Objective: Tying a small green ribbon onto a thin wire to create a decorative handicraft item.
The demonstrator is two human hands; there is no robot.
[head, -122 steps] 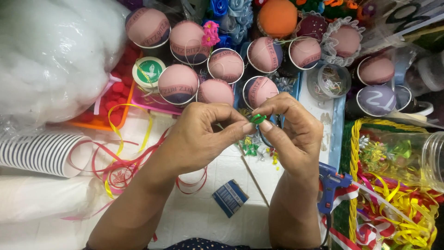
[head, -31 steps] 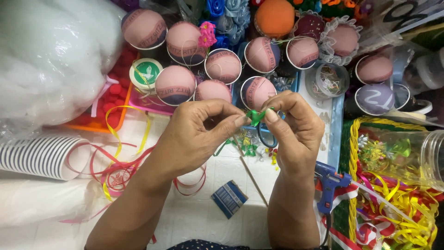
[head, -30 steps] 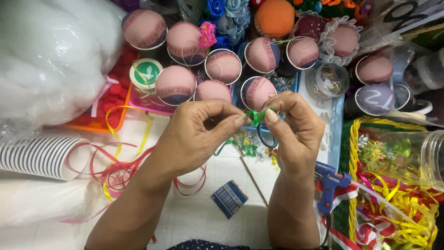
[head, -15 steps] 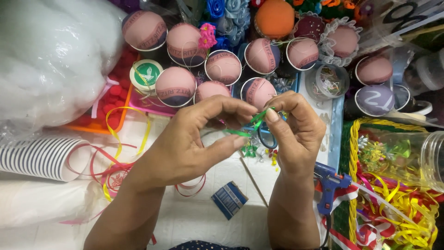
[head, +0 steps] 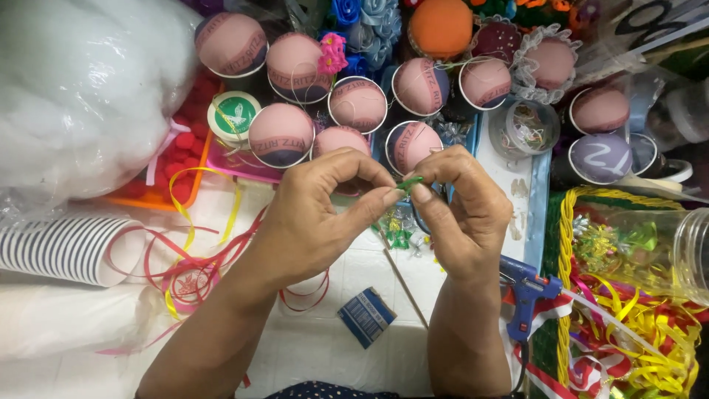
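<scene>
My left hand [head: 319,214] and my right hand [head: 459,208] meet above the white tabletop, fingertips pinched together on a small green ribbon piece [head: 410,182]. Only a short green strip shows between the thumbs and forefingers; the rest is hidden by the fingers. Just below the hands lie small green ribbon bows [head: 399,235] and a thin wooden stick [head: 402,281]. Behind the hands stand several paper cups capped with pink padded domes [head: 281,134].
A blue glue gun [head: 523,295] lies right of my right forearm. A clear jar of ribbon bows [head: 642,247] lies in a yellow basket [head: 565,244]. A stack of striped paper cups [head: 66,247], loose red and yellow ribbon [head: 188,255], white stuffing [head: 81,89] and a small blue packet [head: 366,316] lie left and front.
The green piece was a fuller loop held between the hands; now the fingertips have closed together over it and only a thin strip shows. The hands stayed in place.
</scene>
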